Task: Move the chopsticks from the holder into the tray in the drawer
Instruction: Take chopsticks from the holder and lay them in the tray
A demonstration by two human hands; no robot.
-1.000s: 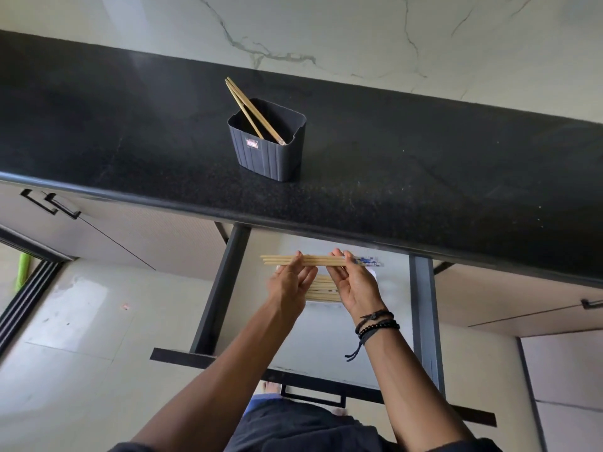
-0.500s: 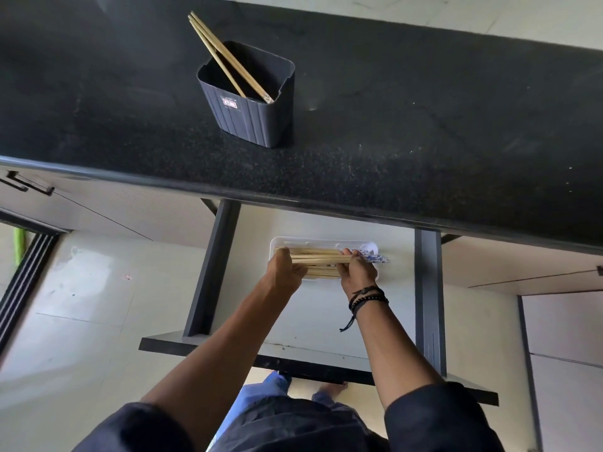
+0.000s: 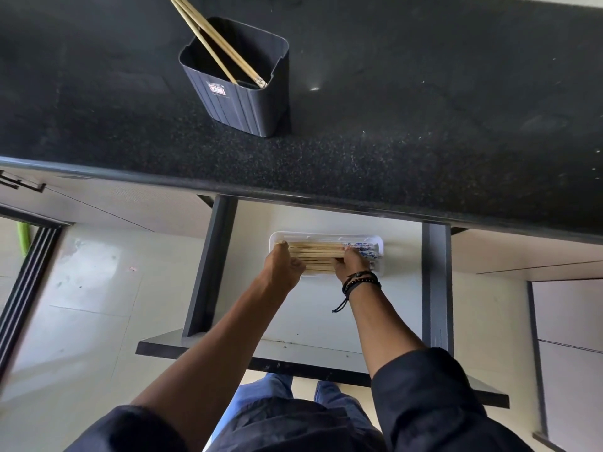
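- Your left hand (image 3: pixel 283 266) was curled round the 9 o'clock end of the chopsticks (image 3: pixel 315 252), fingers wrapped over the tips.
- Your right hand (image 3: pixel 350 264) gripped the same bundle toward its 3 o'clock end, fingers bent over the top of the sticks; dark bracelets (image 3: pixel 360 282) sat on that wrist.
- The chopsticks lay flat and side by side, running from 9 to 3 o'clock, inside the white tray (image 3: pixel 326 234). Whether they rested fully on the tray floor or were held just above it, I cannot tell.
- At the tray's 3 o'clock end, just beside your right hand, lay some blue-and-white wrapped items (image 3: pixel 367 248); what they were was too blurred to tell.
- The tray sat in the open drawer (image 3: pixel 437 288), toward its 12 o'clock side, close under the edge of the table (image 3: pixel 424 109).
- The dark ribbed holder (image 3: pixel 241 99) stood upright on the black table, well apart from the tray, at about 11 o'clock from your hands.
- A pair of chopsticks (image 3: pixel 208 37) stood in the holder, leaning toward 11 o'clock, upper ends running past the top of the view.
- Both your sleeves were dark and pushed up the forearms.
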